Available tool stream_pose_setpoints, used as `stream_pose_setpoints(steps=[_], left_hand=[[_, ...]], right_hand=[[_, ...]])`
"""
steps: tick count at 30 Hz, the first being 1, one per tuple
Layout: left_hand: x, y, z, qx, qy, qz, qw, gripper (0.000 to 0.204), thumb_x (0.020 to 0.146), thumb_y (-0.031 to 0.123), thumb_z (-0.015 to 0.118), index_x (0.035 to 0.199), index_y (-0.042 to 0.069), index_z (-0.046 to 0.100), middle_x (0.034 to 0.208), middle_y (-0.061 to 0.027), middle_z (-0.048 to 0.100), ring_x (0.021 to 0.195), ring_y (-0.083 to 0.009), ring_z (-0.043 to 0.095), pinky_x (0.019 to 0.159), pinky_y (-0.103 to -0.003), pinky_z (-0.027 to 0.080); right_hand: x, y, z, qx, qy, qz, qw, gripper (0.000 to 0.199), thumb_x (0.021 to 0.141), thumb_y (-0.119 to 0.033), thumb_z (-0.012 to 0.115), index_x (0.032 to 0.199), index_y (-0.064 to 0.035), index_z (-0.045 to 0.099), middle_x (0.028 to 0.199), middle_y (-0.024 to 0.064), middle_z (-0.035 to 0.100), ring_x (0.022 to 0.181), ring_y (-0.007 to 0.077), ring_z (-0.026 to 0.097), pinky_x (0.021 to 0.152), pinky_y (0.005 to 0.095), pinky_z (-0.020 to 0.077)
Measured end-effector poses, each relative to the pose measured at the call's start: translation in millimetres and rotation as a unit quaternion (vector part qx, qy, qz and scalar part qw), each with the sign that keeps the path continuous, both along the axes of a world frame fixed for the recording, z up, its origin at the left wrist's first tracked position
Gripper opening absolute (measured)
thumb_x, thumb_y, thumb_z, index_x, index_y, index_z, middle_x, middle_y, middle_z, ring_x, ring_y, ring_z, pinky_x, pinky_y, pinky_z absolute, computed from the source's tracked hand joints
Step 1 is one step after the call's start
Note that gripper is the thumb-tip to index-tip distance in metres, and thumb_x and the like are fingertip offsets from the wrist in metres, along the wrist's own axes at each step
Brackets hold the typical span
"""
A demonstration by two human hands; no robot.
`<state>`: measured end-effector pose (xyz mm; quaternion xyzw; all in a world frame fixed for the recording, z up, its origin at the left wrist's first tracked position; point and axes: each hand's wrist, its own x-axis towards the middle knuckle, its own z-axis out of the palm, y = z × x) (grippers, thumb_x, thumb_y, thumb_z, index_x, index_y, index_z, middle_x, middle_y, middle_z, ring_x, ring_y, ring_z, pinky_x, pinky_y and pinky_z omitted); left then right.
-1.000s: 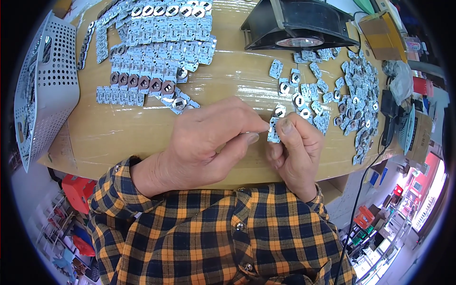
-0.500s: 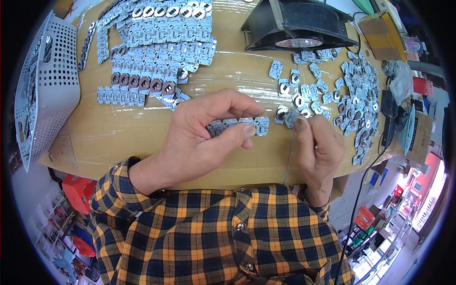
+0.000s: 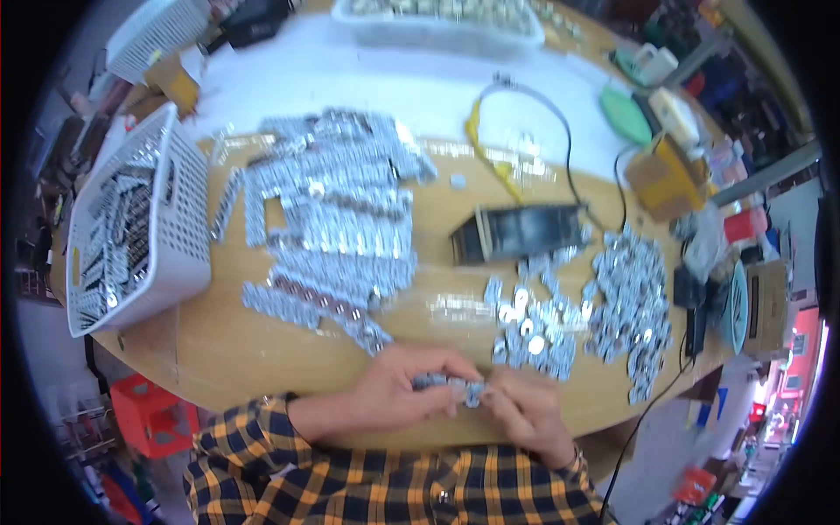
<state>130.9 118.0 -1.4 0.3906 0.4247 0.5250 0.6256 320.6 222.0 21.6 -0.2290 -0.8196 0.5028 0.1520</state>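
- Near the front edge of the round wooden table (image 3: pixel 262 350), both hands meet over a short row of small silvery metal pieces (image 3: pixel 448 383).
- The left hand (image 3: pixel 394 394) is curled narrow, its fingers pinching the row's left end; the right hand (image 3: pixel 525 416) closes on the right end, thumb and fingertips pressed to the last piece.
- Behind the right hand, further onto the table, lies a loose heap of the same metal pieces (image 3: pixel 595 311), some with round holes showing.
- Toward the table's middle and left, finished rows lie packed side by side in a broad sheet of strips (image 3: pixel 328 219); at the table's left rim sits a white perforated basket (image 3: pixel 131 227) holding more.
- A black box-like frame (image 3: pixel 516 232) stands behind the loose heap, with a cable (image 3: pixel 560 140) looping past it toward the far side of the table.
- Risk, as I judge it: the held row hangs right at the table's front edge, so a slack pinch could drop pieces into the lap or onto the floor.
- Another likely slip: a sleeve or wrist brushing the loose heap could scatter it, since the right hand works just beside it.
- The picture is blurred, so whether the row's pieces are fully joined cannot be told.
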Motion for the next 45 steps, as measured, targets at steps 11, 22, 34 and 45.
stream_pose_setpoints(steps=[11,22,34,45], left_hand=[[14.5,-10.5,12.0,-0.036,-0.028,0.087,0.995,0.018,0.094,0.01,0.063,0.11,0.003,0.064,0.079,-0.0018,0.067,0.065,-0.0014,0.056,0.055,-0.017,0.043],[7.2,0.9,12.5,-0.081,-0.101,0.091,0.987,0.013,0.095,0.008,0.059,0.106,0.002,0.06,0.076,-0.0045,0.063,0.059,-0.0053,0.052,0.052,-0.019,0.041],[9.2,7.5,0.1,0.214,0.295,0.174,0.915,0.026,0.085,-0.007,0.063,0.111,-0.002,0.064,0.092,-0.0095,0.063,0.071,-0.013,0.059,0.059,-0.022,0.047],[22.1,-0.9,-2.8,0.13,0.227,0.245,0.933,0.021,0.086,-0.009,0.062,0.106,-0.002,0.061,0.093,-0.0095,0.062,0.069,-0.0111,0.061,0.058,-0.022,0.047]], right_hand=[[2.6,-11.6,-13.2,-0.042,0.063,-0.042,0.996,0.013,0.09,-0.005,0.06,0.08,0.0032,0.062,0.058,0.0062,0.056,0.05,0.0126,0.054,0.047,0.0276,0.0401],[-18.0,-12.9,-4.7,-0.566,0.107,-0.188,0.795,0.027,0.1,-0.027,0.049,0.083,-0.006,0.049,0.056,-0.002,0.04,0.039,0.0042,0.032,0.035,0.0195,0.0264],[-21.2,-17.2,-11.9,-0.278,0.092,-0.206,0.934,0.029,0.1,-0.024,0.053,0.078,-0.005,0.053,0.055,-0.0014,0.049,0.043,0.0038,0.04,0.041,0.0185,0.0296],[-17.8,-21.2,-14.6,-0.264,0.085,-0.217,0.936,0.03,0.099,-0.023,0.055,0.075,-0.0041,0.056,0.054,-0.0027,0.049,0.044,0.0019,0.04,0.04,0.0178,0.0281]])
